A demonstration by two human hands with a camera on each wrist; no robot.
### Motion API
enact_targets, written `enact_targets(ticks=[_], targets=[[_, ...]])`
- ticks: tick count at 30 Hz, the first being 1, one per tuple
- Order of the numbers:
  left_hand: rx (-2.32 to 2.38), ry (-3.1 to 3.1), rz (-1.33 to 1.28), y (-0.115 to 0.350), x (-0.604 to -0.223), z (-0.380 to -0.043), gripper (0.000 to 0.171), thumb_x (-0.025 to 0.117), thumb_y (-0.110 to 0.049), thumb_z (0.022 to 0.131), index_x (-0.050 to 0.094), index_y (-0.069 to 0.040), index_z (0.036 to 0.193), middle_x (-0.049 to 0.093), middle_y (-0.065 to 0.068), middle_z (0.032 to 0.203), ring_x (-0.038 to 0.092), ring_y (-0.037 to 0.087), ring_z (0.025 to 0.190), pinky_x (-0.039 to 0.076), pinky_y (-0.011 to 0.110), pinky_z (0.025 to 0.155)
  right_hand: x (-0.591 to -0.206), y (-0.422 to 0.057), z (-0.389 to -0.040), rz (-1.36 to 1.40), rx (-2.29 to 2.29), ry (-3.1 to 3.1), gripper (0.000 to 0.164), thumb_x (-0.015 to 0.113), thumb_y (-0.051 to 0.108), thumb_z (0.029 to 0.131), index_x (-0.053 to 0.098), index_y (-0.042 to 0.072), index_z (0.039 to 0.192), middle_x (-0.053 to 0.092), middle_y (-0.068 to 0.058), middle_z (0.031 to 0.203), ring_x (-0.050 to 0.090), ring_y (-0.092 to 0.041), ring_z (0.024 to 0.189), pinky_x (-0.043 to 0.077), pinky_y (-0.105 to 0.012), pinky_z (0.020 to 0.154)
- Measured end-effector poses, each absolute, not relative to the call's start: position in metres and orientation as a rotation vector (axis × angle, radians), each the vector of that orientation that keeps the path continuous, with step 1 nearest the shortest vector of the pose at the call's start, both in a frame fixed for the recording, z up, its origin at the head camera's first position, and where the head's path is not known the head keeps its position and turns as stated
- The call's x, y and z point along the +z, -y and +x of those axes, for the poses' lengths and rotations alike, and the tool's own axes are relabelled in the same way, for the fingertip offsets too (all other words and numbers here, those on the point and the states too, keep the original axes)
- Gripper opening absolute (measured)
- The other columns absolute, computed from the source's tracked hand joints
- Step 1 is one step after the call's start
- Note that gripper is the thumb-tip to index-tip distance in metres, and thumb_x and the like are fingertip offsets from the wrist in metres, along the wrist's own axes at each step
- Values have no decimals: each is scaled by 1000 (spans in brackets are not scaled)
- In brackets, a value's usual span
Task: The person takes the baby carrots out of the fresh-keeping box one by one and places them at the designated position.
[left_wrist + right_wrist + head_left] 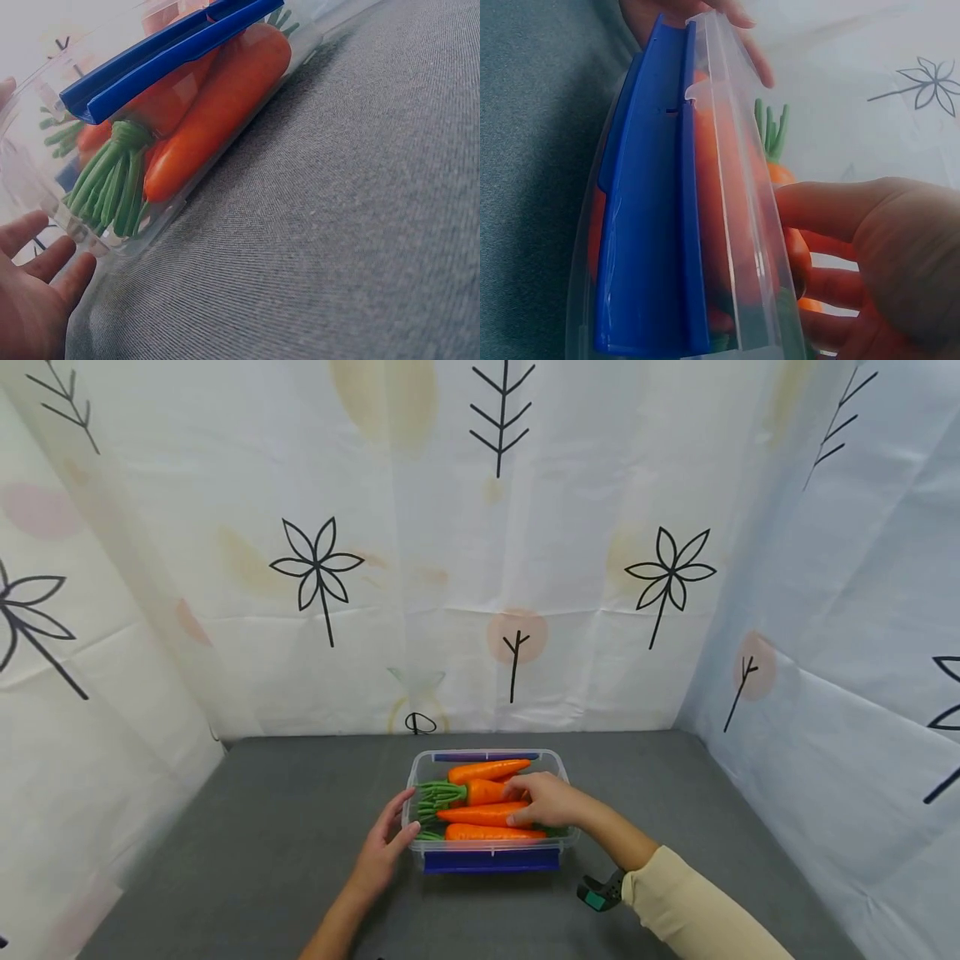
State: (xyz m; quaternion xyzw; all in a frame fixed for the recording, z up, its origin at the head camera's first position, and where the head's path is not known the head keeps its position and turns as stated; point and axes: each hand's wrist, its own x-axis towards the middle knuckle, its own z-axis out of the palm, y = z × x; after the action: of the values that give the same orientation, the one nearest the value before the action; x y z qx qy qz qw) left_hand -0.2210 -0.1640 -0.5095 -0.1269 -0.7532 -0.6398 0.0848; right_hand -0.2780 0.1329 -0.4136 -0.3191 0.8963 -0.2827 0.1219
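A clear plastic box (411, 777) with blue clips holds several orange carrots with green tops, laid crosswise. My right hand (551, 800) reaches in over its right end. Thumb and fingers grip a carrot (483, 792) near the middle of the pile; in the right wrist view, that hand (907, 255) curls behind the near wall, which partly hides the carrots. At the box's left end is my left hand (378, 852), thumb and fingers spread along the rim. The left wrist view shows its fingers (75, 281) extended by the clear wall, beside the green stems (112, 180).
The box stands on a grey cloth-covered table (300, 827). White curtains (420, 527) with plant drawings enclose the back and both sides. The near long side of the box carries a blue clip (491, 860). A dark band (600, 892) is on the right wrist.
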Motion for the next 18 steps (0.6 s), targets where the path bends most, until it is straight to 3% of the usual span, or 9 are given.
enact_targets(ticks=[9, 18], targets=[[-1936, 2233, -391, 165, -510, -222, 52, 60, -11, 95, 44, -10, 145, 46, 27, 139, 50, 42, 122, 45, 25, 91, -410, -130, -278, -965, -748, -2616, 28, 74, 19, 87, 68, 8, 112, 66, -5, 109, 59, -25, 97, 49, -44, 86], [-1938, 2186, -445, 164, -509, -222, 52, 58, -6, 95, 42, -3, 144, 42, 29, 141, 47, 45, 123, 45, 24, 90, -399, -132, -280, -1040, -740, -2632, 30, 74, 21, 87, 69, 8, 113, 67, -2, 112, 59, -24, 98, 49, -42, 87]])
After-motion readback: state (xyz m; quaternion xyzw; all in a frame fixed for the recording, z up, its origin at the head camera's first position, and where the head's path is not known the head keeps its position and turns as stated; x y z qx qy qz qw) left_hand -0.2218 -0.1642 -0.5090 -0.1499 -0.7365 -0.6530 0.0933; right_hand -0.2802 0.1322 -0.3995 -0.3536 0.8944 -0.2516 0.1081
